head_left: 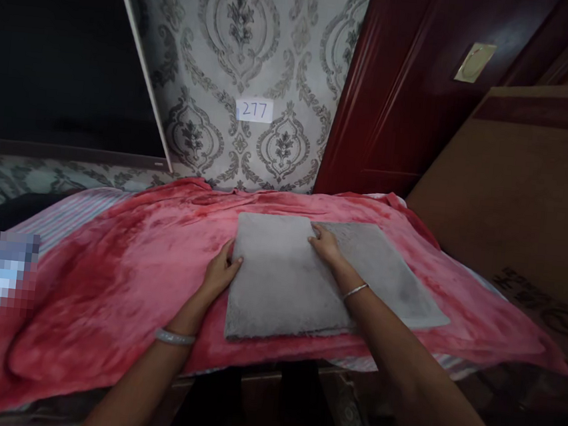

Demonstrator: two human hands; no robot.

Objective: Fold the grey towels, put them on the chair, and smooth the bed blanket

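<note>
A grey plush mat (pixel 278 276) lies partly folded, its left part doubled over and its single layer reaching out to the right. My left hand (pixel 221 270) is at the mat's left edge, thumb on top and the other fingers largely hidden along the side. Near the far end of the upper layer's right edge, my right hand (pixel 325 245) grips the plush between thumb and fingers. Under the mat spreads a red and pink fleece blanket (pixel 159 261).
A large dark television (pixel 68 51) stands at the left, and a cardboard box (pixel 524 169) leans in from the right. Behind are patterned wallpaper with a paper label (pixel 254 110) reading 277 and a dark red door (pixel 401 84). A striped cloth (pixel 70 216) shows beneath the blanket.
</note>
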